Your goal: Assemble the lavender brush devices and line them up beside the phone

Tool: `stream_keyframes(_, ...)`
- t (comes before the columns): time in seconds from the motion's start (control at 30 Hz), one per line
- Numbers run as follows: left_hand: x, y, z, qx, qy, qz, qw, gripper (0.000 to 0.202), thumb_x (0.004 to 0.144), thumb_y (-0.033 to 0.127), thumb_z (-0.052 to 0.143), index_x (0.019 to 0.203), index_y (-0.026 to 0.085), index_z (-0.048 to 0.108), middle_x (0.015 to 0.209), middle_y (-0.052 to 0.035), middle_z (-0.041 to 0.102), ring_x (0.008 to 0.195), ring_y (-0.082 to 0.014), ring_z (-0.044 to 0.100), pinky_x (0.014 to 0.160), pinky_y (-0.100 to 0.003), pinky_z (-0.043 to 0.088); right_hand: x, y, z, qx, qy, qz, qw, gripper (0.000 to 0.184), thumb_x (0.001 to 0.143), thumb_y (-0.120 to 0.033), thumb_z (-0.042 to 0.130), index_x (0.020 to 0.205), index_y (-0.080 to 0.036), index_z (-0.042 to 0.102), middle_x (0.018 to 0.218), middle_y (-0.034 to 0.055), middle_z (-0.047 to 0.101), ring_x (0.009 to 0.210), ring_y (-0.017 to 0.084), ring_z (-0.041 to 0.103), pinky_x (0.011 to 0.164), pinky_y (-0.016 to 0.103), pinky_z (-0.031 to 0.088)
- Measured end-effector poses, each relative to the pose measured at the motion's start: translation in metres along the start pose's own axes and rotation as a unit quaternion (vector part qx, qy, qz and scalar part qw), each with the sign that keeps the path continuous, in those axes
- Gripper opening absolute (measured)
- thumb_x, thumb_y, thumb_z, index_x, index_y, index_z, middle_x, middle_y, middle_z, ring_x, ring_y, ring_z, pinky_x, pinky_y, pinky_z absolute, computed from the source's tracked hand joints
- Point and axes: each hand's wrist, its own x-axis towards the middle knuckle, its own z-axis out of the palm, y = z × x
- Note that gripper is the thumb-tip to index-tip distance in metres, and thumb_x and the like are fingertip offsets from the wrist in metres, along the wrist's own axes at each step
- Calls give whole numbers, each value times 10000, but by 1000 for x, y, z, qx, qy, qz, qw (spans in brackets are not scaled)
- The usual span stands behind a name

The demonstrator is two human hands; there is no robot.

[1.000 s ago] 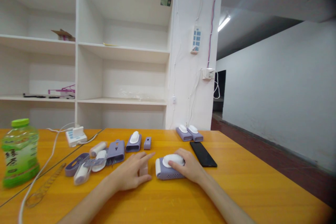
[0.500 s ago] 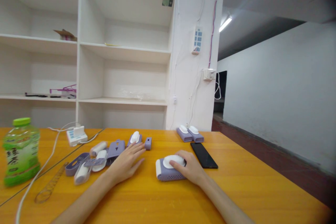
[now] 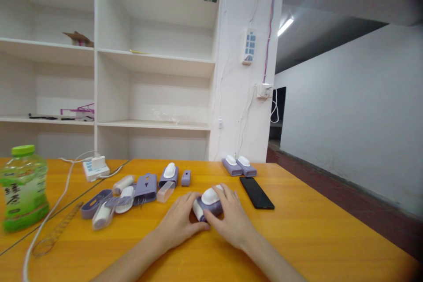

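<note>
A purple lint roller with a white top point(image 3: 209, 199) lies on the orange table point(image 3: 313, 238) in front of me. My right hand point(image 3: 231, 220) covers its right side, fingers curled over it. My left hand point(image 3: 180, 224) grips its left end with thumb and fingers. Just left of the hands, a clear plastic cap point(image 3: 165, 192) lies loose on the table. Further left is a cluster of purple and white roller parts point(image 3: 125, 196).
A black phone point(image 3: 257, 192) lies to the right of my hands. Two assembled purple rollers point(image 3: 238, 166) sit at the table's back edge. A green drink bottle point(image 3: 21, 187) stands far left, beside a white power strip point(image 3: 95, 168) and its cable. White shelves rise behind.
My left hand came back from the parts pile and closed on the roller's left end. A clear cap now lies by the pile. The roller has tilted and shifted slightly left.
</note>
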Motion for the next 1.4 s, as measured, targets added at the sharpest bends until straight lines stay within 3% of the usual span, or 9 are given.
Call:
stream_keyframes(0.1,-4,-3,-10,10,-37,42,998,627,809,414,740,1360,282,473,1316,-82,606,1186,-279,573,1043,-416,449,-5,-7,9,-19,-68,17,997,899,824,-568,645,1572,-271,243,1624,128,237,1516,366,127,1191,634,42)
stream_keyframes(0.27,-8,-5,-16,50,-47,59,996,542,901,390,616,1408,296,447,1325,-78,611,1178,-274,574,1051,-438,431,-2,-8,11,-28,-85,29,996,921,805,-448,636,1584,-277,177,1653,118,143,1536,312,37,1185,624,-60)
stream_keyframes(0.57,-5,10,-4,122,-11,3,992,425,872,400,610,1259,241,533,1155,-91,660,1069,-297,607,953,-444,456,0,-12,3,-25,-130,42,990,929,814,-415,608,1592,-271,121,1665,140,44,1537,291,-28,1181,617,-55)
stream_keyframes(0.8,-7,19,-5,163,-26,16,986,394,901,472,554,1206,224,527,1094,-104,660,1007,-304,607,901,-440,446,0,-8,-13,12,-175,32,984,947,808,-375,621,1593,-302,97,1672,118,21,1535,293,-46,1194,603,45)
stream_keyframes(1.0,-5,19,-5,159,-36,3,987,441,901,529,541,1207,212,534,1102,-126,656,1016,-319,615,901,-451,454,-3,-3,-17,13,-168,1,986,943,813,-369,629,1591,-328,97,1669,108,75,1535,315,3,1196,603,66)
stream_keyframes(1.2,-5,16,-4,137,-27,6,990,429,855,433,613,1218,216,541,1106,-109,665,1030,-307,619,930,-447,458,-5,-4,-13,10,-146,-4,989,915,830,-446,629,1588,-320,131,1666,113,80,1536,308,15,1196,602,82)
stream_keyframes(1.4,-6,14,1,122,-7,-8,992,430,803,376,654,1197,224,569,1077,-104,667,1012,-305,625,908,-426,481,-6,-7,-2,13,-128,16,992,914,817,-407,638,1584,-319,149,1662,122,57,1534,317,19,1189,610,85)
